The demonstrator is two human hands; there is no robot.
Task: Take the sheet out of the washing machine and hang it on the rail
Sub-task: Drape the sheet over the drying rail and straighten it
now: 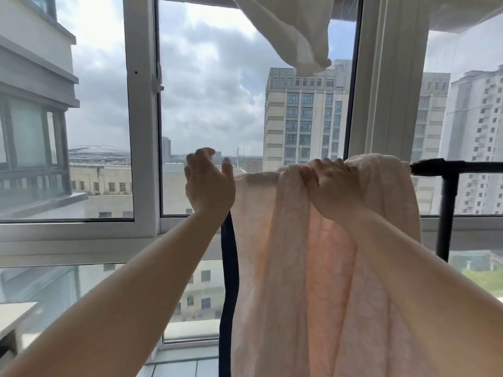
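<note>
1. Head view, the key relation: the pink sheet [321, 268] is already draped over the black rail [457, 167], which runs level from left to right across the window. The sheet is bunched along the rail and hangs down in long folds, so its long axis is vertical while the rail's is horizontal.

2. The right hand [330, 186] sits on top of the rail with its fingers curled round a gathered ridge of sheet, gripping it. It is the hand that has hold of the cloth.

3. The left hand [209, 180] is raised just beside the sheet's left edge, fingers loosely spread and holding nothing; whether its side touches the cloth cannot be told. The free edge lies to the right of this hand, close by.

4. Judgement: the sheet looks hung but not spread, so the coming move is likely a pull leftward along the rail, and the left hand is the nearer one for that.

5. Surface and room: a dark strap [230, 281] hangs just left of the sheet. A white cloth [299, 36] hangs overhead. Behind is a white-framed window [143, 131] with tall buildings [304, 118] outside.
</note>
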